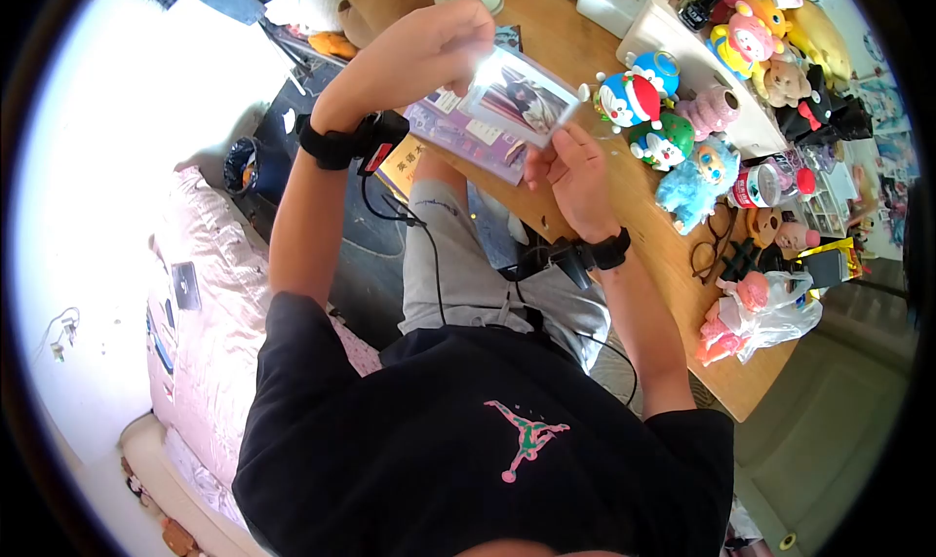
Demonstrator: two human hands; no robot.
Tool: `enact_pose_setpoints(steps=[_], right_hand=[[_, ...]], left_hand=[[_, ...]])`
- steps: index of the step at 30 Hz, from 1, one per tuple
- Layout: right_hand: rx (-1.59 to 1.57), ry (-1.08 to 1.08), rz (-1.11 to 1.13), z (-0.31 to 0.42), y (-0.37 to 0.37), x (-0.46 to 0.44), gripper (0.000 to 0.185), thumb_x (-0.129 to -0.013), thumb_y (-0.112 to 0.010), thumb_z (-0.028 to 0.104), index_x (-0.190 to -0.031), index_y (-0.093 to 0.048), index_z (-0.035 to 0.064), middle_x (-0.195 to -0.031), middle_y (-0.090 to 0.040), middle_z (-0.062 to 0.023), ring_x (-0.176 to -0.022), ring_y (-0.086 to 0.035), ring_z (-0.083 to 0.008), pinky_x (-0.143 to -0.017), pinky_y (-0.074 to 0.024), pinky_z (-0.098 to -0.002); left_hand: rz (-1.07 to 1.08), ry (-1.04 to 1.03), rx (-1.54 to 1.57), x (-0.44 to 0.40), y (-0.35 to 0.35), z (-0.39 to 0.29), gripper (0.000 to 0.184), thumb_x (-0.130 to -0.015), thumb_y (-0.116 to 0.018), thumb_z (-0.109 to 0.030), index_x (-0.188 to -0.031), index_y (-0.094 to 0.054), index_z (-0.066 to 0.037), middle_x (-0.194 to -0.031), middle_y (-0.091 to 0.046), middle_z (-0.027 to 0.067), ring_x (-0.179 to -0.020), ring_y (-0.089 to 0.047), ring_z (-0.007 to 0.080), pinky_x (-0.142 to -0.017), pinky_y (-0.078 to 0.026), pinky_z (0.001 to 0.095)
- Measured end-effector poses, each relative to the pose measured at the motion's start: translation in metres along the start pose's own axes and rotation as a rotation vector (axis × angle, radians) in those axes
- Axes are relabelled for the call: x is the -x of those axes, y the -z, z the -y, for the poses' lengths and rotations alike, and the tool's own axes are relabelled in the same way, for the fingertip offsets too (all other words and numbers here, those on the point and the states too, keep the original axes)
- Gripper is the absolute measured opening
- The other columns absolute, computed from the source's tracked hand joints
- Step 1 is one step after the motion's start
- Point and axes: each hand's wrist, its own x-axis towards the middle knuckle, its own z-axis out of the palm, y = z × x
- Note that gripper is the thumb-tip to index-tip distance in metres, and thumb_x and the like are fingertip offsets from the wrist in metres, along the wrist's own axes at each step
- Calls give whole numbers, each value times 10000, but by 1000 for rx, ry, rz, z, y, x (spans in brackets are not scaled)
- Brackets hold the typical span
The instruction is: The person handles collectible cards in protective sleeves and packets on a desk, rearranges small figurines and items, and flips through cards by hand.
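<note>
Both my hands hold a small photo card (526, 97) with a pale border, which looks to be in a clear sleeve or case. My left hand (429, 55) is closed on its upper left end, and a bright glare covers that corner. Its fingertips are partly hidden. At the lower right corner, my right hand (580, 182) grips the edge with its fingers bent. Below the card lies a purple printed booklet (458, 138) on the wooden desk (556, 31). A yellow exercise book (400, 172) sticks out beside it, at the desk's edge.
Several figurines (663, 128) and a blue plush toy (697, 182) crowd the desk's right side. Glasses (717, 250), a bottle (756, 187) and a plastic bag (775, 313) lie nearer. A cable (429, 245) hangs from my left wrist. A bin (249, 167) stands by the pink bed (219, 255).
</note>
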Motion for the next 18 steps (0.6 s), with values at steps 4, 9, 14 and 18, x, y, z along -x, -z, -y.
enact_pose_setpoints(steps=[4,9,14,18], right_hand=[[127,28,44,4,-3,3,173,-985,-633,79,-1105,-664,-41,-890,-712,-127,-716,-680,-173,-634,-545,-292],[389,51,140,0,-4,9,116,-960,-647,36,-1034,-696,-38,-937,-724,-120,-738,-686,-186,-669,-545,-314],[511,79,21,2,-11,9,112,-925,-697,13,-1022,-703,-42,-923,-729,-98,-663,-673,-159,-633,-531,-269],[513,92,-31,0,-9,7,115,-926,-701,19,-1026,-704,-38,-920,-729,-91,-646,-668,-151,-617,-526,-259]], left_hand=[[-92,-89,-182,2,-6,9,115,-1006,-583,-130,-1070,-587,-34,-890,-653,18,-739,-627,93,-686,-509,247],[-189,-193,-219,4,-17,-11,175,-972,-626,-138,-1022,-674,22,-893,-671,113,-889,-639,185,-791,-503,311],[-247,-43,-3,11,-26,-10,189,-982,-642,-132,-1081,-689,22,-909,-677,78,-798,-603,123,-724,-491,264],[-271,34,45,16,-37,-18,196,-958,-663,-77,-1128,-713,7,-914,-690,38,-757,-580,66,-679,-477,225]])
